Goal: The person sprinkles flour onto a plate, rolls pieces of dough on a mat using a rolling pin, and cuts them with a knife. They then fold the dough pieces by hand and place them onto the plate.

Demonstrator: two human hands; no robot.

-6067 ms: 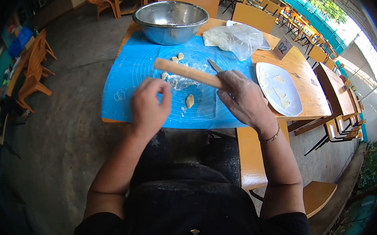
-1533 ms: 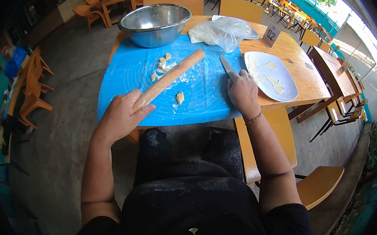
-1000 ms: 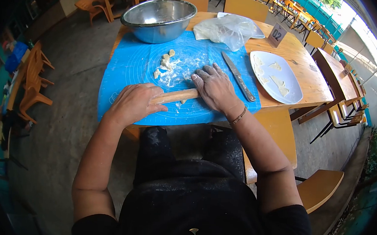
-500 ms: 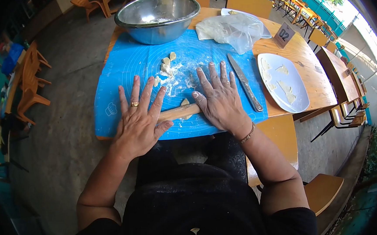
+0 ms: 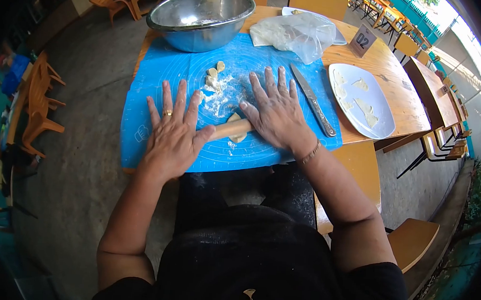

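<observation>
A wooden rolling pin (image 5: 228, 131) lies across a small flattened piece of dough (image 5: 238, 136) on the blue silicone mat (image 5: 150, 88). My left hand (image 5: 176, 134) rests on the pin's left end, fingers spread and stretched forward. On its right end lies my right hand (image 5: 279, 116), palm down with the fingers apart. The hands cover both pin ends. Beyond the pin, several small dough pieces (image 5: 213, 82) sit beside scattered white flour (image 5: 220, 99). A knife (image 5: 313, 102) lies just right of my right hand.
A steel bowl (image 5: 204, 36) stands at the mat's far left. Behind the mat are a plastic bag (image 5: 296, 34) and a plate partly under it. A white plate (image 5: 382, 112) with thin dough pieces is at right, near a number sign (image 5: 362, 41) on the wooden table (image 5: 399, 77).
Both hands have moved forward, away from my body, and the rolling pin has rolled forward beneath them over the dough. The fingers stay spread.
</observation>
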